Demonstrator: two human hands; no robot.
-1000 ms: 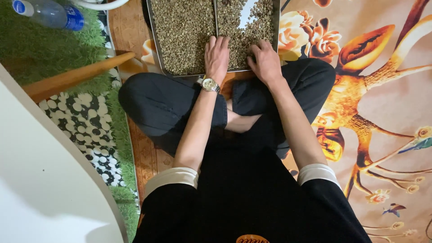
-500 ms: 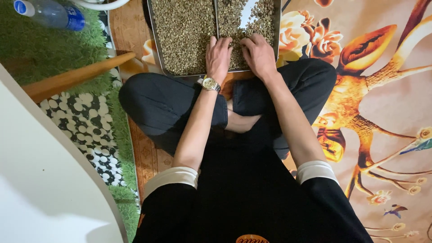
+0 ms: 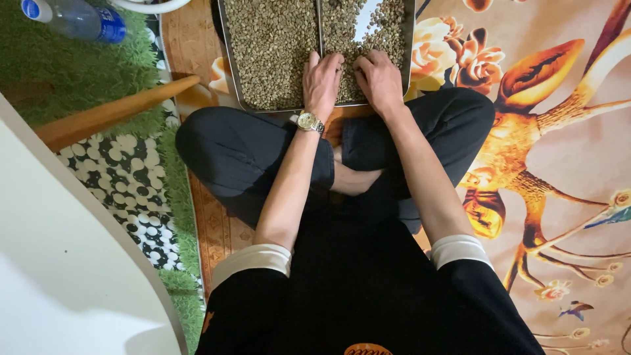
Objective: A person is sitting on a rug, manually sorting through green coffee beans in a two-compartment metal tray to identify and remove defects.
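Nearest the camera, I see a black shirt front with pale rolled cuffs, and below it crossed legs [image 3: 263, 158] in dark trousers, seated on a floor mat [image 3: 559, 151] printed with large orange and gold flowers. Both bare forearms reach forward over the knees. Left hand [image 3: 321, 77], with a gold-toned wristwatch [image 3: 307, 122] at the wrist, lies palm down with fingers together and slightly curled, pressing on the beans rather than gripping anything. Right hand [image 3: 378, 77] lies just beside it, almost touching, fingers likewise bent onto the beans; I judge the two hands sit close so they can rake one small patch between them. Under them are pale green-brown beans [image 3: 269, 46], likely unroasted coffee, spread in a thin layer in two shallow metal trays [image 3: 229, 66] set side by side on the mat, just beyond the knees and within easy reach. One bare strip of shiny tray floor [image 3: 365, 16] shows in the right-hand tray. Off to the left are a white curved surface [image 3: 59, 263], a wooden rail [image 3: 112, 112], a pebble-patterned mat [image 3: 131, 184], green artificial turf [image 3: 72, 72], and, farthest, a clear plastic bottle [image 3: 72, 20] lying on its side.
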